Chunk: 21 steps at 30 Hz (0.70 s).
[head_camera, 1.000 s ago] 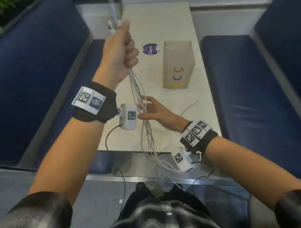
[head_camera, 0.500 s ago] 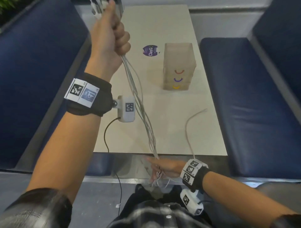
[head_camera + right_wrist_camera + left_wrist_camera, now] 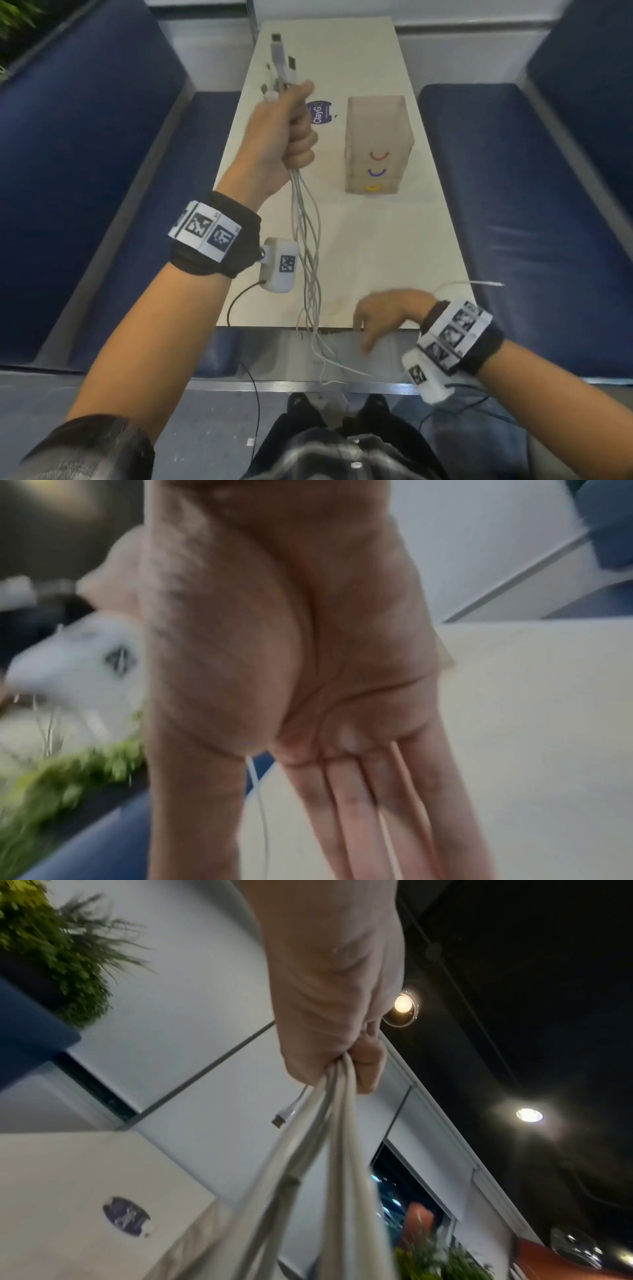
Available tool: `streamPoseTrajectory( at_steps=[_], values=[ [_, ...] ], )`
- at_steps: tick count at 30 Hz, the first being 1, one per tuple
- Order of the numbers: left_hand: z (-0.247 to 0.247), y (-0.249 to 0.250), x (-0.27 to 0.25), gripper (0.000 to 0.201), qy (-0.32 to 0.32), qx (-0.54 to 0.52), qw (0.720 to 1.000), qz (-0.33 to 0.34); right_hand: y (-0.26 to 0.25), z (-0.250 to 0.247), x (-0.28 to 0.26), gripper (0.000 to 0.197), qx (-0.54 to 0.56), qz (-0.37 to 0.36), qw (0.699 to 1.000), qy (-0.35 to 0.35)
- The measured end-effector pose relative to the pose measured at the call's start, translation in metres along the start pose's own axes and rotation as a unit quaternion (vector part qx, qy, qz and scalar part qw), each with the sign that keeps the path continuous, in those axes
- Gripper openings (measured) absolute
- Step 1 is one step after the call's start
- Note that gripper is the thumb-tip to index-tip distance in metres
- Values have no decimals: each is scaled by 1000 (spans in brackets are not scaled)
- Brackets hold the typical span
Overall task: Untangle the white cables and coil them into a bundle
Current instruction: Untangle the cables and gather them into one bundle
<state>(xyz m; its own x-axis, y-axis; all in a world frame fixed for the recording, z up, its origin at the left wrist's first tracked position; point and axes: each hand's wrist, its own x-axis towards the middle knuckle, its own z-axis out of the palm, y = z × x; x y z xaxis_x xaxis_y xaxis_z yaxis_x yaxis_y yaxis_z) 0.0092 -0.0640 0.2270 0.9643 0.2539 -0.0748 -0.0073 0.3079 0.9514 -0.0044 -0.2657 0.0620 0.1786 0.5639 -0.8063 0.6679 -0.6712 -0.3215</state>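
Several thin white cables hang as one loose strand from our raised left hand, and their free ends trail past the near edge of the pale rectangular table toward our lap, a few splaying out sideways there. Nearest to us, our right hand hovers palm down at that near table edge, just beside the dangling ends; its fingers lie straight and close together, holding nothing, though a single fine white strand shows between thumb and fingers in the right wrist view and we cannot tell whether it touches the skin. One more white cable end lies on the table behind the right wrist, apart from the hung strand. We judge the untangling to be mostly done and the straightening step in hand: the cables run roughly parallel with only slight crossings low down. The next move calls for the right hand to gather the loose ends and start winding them into loops, fetching the stray end too. Farther up, the left hand is curled tight round the cables just below their white plug ends, which stick up above the fist. Beyond stand a translucent frosted box with coloured arc handles and a round purple sticker; neither blocks the work. Blue padded benches flank the table.
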Motion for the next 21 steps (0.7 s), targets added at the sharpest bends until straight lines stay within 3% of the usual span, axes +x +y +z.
streamPoseTrajectory(
  at_steps=[2, 4, 6, 7, 9, 11, 14, 18, 21],
  values=[
    [10, -13, -4, 47, -26, 8, 999, -27, 3, -35, -20, 76, 73, -30, 984, 157],
    [20, -26, -7, 48, -62, 7, 997, -50, -1, -65, -34, 84, 249, -148, 907, 304],
    [30, -38, -9, 49, -90, -2, 994, -56, -15, -82, -39, 62, 440, -306, 784, 313],
    [34, -41, -10, 49, -92, 1, 994, -56, -22, -86, -38, 43, 502, -347, 735, 296],
    [38, -40, -11, 51, -76, 26, 996, -48, -35, -85, -34, 10, 578, -382, 669, 269],
    [35, -32, -11, 50, -68, 35, 997, -28, -39, -72, -22, 19, 615, -364, 655, 245],
    [25, -8, -9, 48, -94, -11, 996, -8, -30, -50, 5, 46, 649, -317, 669, 177],
    [15, 20, -22, 51, -251, -65, 965, -35, -8, -43, 25, 61, 668, -318, 668, 78],
    [13, 11, -38, 48, -384, 15, 912, -142, 6, -65, 21, 37, 645, -294, 701, 74]
  ],
)
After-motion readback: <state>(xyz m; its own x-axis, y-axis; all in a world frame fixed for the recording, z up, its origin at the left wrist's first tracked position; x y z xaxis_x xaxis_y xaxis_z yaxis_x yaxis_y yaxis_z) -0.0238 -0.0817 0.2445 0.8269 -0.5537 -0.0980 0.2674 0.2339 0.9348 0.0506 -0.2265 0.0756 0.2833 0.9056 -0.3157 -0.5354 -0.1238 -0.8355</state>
